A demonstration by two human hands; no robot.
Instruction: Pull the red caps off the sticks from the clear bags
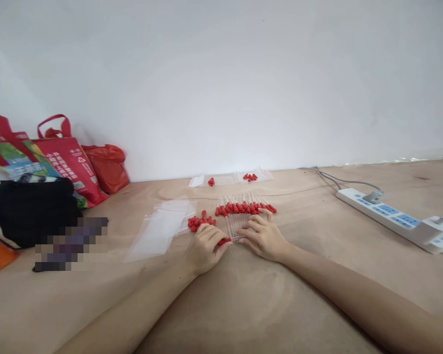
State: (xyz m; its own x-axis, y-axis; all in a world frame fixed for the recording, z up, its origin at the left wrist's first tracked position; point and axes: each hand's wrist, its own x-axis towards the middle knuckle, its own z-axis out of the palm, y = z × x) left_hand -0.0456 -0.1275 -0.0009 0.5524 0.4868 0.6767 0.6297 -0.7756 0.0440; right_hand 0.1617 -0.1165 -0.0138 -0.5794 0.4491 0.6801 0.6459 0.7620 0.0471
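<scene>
My left hand (204, 247) rests on the wooden surface (243, 300) with its fingers closed on a red rubber bulb (223, 241) at the end of a clear dropper tube (236, 238). My right hand (263, 236) touches the other end of that tube, fingers curled over it. Just beyond the hands lies a row of clear droppers with red bulbs (245, 208). A small heap of loose red bulbs (199, 221) sits by my left hand.
Clear plastic bags (158, 228) lie to the left, with more bags holding red bulbs (249, 176) near the wall. A white power strip (395, 219) with cables is at right. Red shopping bags (68, 160) and a black bundle (33, 209) stand at left.
</scene>
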